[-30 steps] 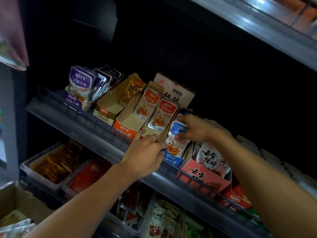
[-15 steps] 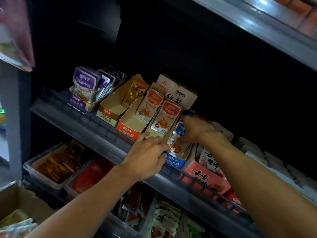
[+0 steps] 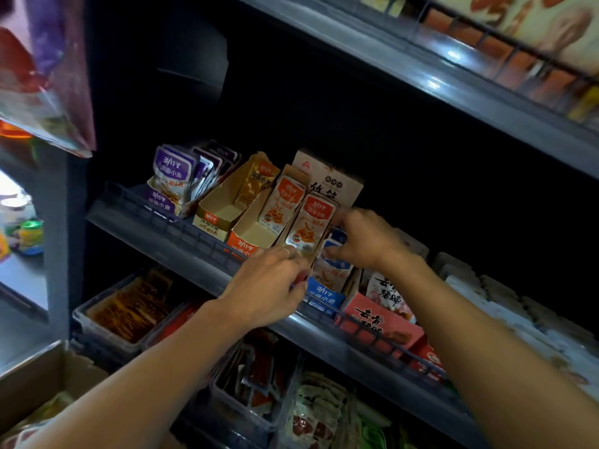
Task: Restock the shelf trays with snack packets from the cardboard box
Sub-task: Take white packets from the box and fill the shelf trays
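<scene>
My right hand [image 3: 366,238] pinches a blue-and-white snack packet [image 3: 330,270] standing in the blue cardboard tray [image 3: 324,296] on the middle shelf. My left hand [image 3: 269,283] is just to its left, fingers curled round the front of the neighbouring cardboard tray that holds an orange-topped packet [image 3: 311,222]. A second orange packet [image 3: 285,202] stands in the orange tray [image 3: 246,247]. The cardboard box [image 3: 42,384] sits at the bottom left with packets inside.
Purple packets [image 3: 168,179] and a nearly bare yellow tray [image 3: 210,222] stand further left on the shelf. A pink box [image 3: 382,325] is right of the blue tray. Clear bins [image 3: 123,312] of snacks fill the shelf below. Another shelf [image 3: 453,82] overhangs above.
My right hand has shifted left and closed round the blue packet in its tray. My left hand has stayed at the tray front.
</scene>
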Demonstrator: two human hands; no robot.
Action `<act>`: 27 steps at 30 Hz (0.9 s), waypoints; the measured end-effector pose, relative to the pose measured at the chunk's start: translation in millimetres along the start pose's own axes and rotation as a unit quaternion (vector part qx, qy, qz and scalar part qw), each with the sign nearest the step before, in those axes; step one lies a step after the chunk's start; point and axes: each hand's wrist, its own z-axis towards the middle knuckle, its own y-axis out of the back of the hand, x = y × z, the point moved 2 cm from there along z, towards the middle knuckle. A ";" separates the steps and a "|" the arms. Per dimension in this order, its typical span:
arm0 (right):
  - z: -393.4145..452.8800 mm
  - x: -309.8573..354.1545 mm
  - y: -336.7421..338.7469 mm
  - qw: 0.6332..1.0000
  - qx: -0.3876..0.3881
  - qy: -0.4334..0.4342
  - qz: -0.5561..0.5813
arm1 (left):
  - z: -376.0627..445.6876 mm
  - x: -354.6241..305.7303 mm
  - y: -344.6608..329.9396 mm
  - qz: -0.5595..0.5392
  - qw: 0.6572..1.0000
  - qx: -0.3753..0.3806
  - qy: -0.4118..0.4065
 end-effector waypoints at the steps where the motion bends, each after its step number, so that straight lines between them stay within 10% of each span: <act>1: -7.8 6.9 1.7 1.000 -0.007 0.008 0.029 | -5.5 -1.0 6.3 0.000 1.000 0.004 0.006; 27: -116.0 258.7 -183.0 0.915 0.202 0.220 0.272 | -317.5 99.6 15.3 0.128 0.932 0.261 0.216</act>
